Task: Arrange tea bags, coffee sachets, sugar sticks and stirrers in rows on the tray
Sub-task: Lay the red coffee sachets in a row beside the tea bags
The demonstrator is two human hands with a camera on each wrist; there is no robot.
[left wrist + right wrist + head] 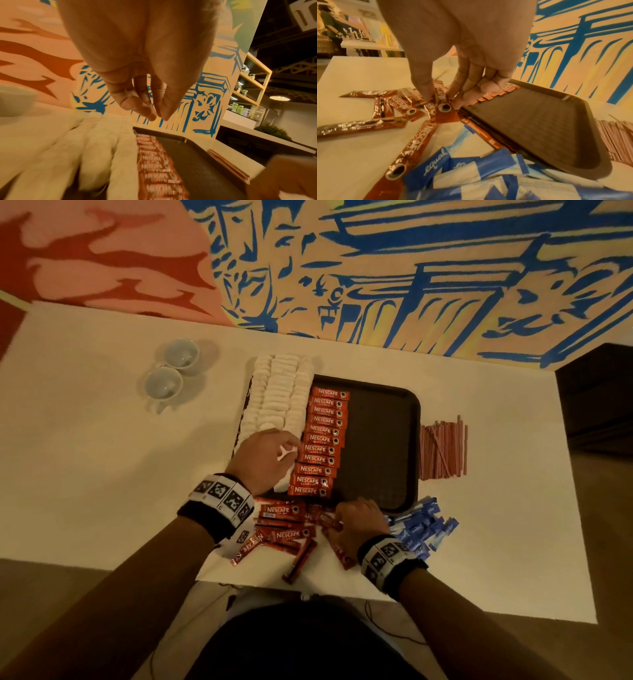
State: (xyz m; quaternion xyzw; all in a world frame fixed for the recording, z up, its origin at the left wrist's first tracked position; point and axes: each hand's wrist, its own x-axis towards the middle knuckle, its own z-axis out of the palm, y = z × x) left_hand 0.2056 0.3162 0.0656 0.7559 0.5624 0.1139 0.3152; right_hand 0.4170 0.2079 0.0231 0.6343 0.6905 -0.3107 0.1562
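Beside the tray's (409,419) near edge, her right hand (356,520) pinches one Nescafé sachet (442,104) from the loose pile on the tabletop (102,460), likely to extend the coffee row (320,440). Her left hand (265,455), fingers relaxed and empty, hovers over the tea bags (277,392).

Eleven coffee sachets (320,440) rowed on one tray (383,440); two cups (171,371).

café, mural wall (411,268), stocked shelves (254,86)
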